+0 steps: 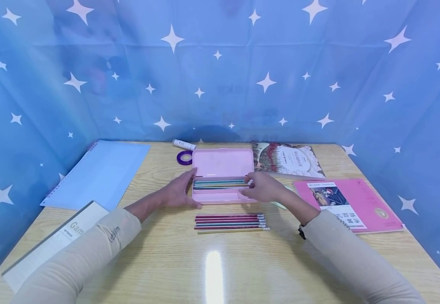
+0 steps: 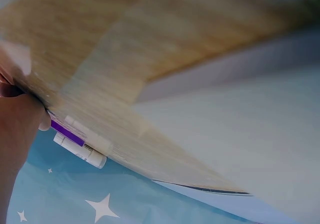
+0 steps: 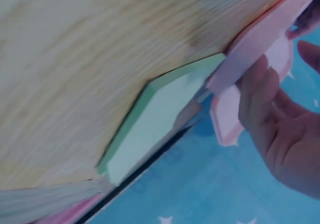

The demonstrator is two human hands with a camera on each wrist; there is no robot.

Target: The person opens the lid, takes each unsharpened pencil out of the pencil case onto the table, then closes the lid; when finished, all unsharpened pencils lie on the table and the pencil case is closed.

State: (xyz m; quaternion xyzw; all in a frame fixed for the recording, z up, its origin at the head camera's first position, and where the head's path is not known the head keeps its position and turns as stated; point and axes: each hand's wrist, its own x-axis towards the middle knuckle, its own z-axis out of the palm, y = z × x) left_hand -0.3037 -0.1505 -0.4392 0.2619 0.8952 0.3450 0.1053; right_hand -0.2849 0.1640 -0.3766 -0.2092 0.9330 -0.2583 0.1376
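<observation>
A pink pencil case stands with its lid raised at the back; several pencils lie in its long compartment. My left hand holds the case's left end, thumb by the front corner and fingers toward the hinge. At the right end, my right hand has bent fingers over the rim, near the pencil ends; whether they pinch anything is hidden. In the right wrist view, those fingers touch the case. In front of it, several more pencils lie side by side, mostly dark red.
Behind the case are a purple tape roll and a white tube. Left lie a pale blue spiral notebook and a white notebook. Right are a patterned book, a pink folder and a light green object.
</observation>
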